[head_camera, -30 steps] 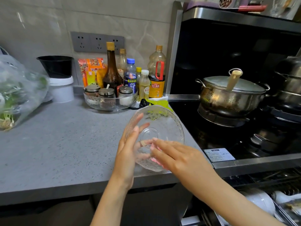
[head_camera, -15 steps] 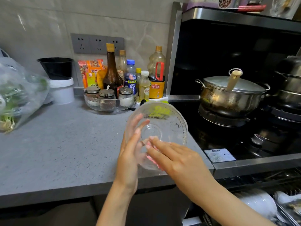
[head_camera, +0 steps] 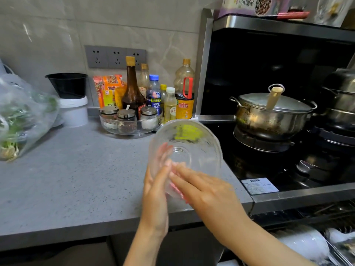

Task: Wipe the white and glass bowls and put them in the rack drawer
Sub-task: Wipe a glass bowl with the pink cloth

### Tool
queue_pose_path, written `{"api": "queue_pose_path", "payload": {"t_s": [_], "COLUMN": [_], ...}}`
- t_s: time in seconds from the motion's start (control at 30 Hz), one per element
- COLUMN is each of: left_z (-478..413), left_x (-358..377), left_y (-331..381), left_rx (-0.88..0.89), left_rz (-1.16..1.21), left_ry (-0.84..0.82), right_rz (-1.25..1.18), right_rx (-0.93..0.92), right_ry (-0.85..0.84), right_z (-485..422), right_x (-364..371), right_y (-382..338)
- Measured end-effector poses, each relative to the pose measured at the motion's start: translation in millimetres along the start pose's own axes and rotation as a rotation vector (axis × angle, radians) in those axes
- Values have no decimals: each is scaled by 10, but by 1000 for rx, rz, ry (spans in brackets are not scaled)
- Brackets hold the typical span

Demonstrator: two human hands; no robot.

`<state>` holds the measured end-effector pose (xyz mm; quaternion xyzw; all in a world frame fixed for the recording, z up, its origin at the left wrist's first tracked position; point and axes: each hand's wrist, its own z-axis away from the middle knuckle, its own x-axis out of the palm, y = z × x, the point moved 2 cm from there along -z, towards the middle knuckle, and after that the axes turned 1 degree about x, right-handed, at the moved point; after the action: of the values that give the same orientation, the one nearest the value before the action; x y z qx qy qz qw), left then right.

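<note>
Roughly midway: one clear glass bowl [head_camera: 192,143] is tilted in the air over the edge of the grey speckled surface [head_camera: 76,179], wiping not finished. Left hand [head_camera: 155,198] props its outside with straight fingers; right hand [head_camera: 207,192] presses one pink cloth [head_camera: 177,191] flat inside it. One white bowl [head_camera: 305,244] already lies in the open rack drawer [head_camera: 338,252] lower right; others there unclear. Left: rack the glass one.

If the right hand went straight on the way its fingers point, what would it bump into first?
The right hand would probably meet the wall of the glass bowl first; its fingers seem to touch it now. The left hand lies flat just behind that glass. Motion blur makes depth unclear.
</note>
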<state>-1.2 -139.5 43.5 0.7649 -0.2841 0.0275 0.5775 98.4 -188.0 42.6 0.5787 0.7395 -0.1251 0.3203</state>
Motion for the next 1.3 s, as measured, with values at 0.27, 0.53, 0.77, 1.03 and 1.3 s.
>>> {"api": "queue_pose_path", "payload": {"t_s": [0.27, 0.53, 0.77, 1.03, 1.3], "left_z": [-141, 4, -144, -26, -206], "left_x": [-141, 149, -156, 47, -340], "left_y": [82, -120, -13, -107, -32], "left_rx": [-47, 15, -93, -74, -344], "left_rz": [-60, -56, -47, -44, -171], "left_ry": [-43, 53, -26, 32, -250], "right_rz": [107, -33, 128, -149, 287], "right_rx": [-88, 124, -85, 139, -279], "right_ry": [-57, -79, -65, -105, -308], "right_z": [120, 70, 148, 41, 219], "right_x": [-12, 159, 76, 170, 130], "right_y": [205, 44, 285, 23, 520]}}
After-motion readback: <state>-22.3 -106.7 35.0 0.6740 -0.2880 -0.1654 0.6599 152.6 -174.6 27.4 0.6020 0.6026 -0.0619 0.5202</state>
